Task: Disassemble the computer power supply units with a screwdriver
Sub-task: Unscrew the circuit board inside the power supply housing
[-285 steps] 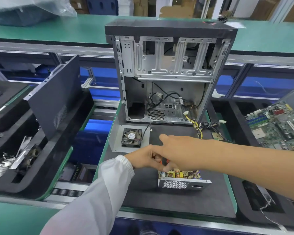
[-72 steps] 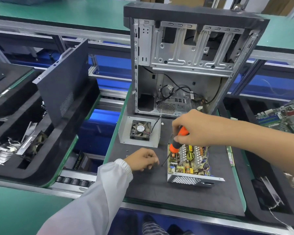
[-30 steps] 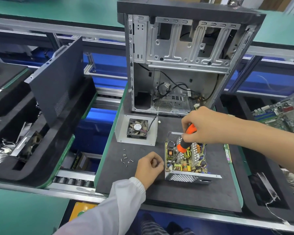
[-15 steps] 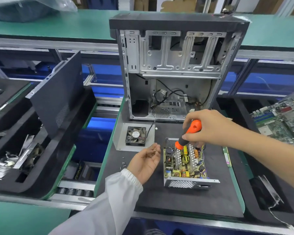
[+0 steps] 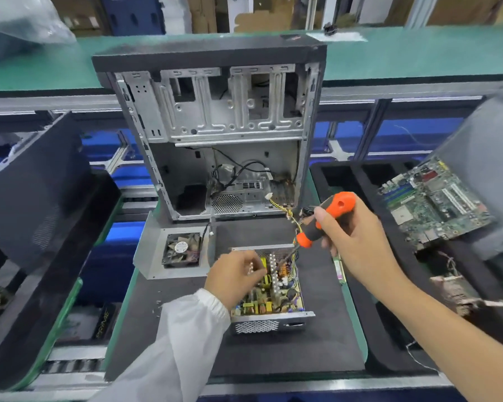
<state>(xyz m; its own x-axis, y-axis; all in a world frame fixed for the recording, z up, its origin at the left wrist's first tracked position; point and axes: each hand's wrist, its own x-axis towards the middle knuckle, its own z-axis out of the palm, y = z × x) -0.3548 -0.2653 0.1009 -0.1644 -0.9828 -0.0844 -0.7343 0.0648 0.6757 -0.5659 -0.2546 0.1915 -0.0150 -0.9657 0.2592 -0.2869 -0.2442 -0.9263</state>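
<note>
An open power supply unit (image 5: pixel 273 317) lies on the black mat, its circuit board and silver heat sinks exposed. My left hand (image 5: pixel 234 278) reaches over the unit's left side with fingers curled down into the components; what they grasp is hidden. My right hand (image 5: pixel 352 239) grips an orange and black screwdriver (image 5: pixel 324 219), raised above the unit's far right corner with its tip angled down toward the board. The unit's removed cover with its fan (image 5: pixel 182 250) lies to the left.
An empty metal computer case (image 5: pixel 215 132) stands upright behind the mat. Loose screws (image 5: pixel 158 303) lie left of the unit. A motherboard (image 5: pixel 431 203) rests in the black tray at right. A dark side panel (image 5: pixel 35 187) leans at left.
My left hand turned over and moved from beside the unit onto its left side. My right hand lifted the screwdriver up and to the right, off the board.
</note>
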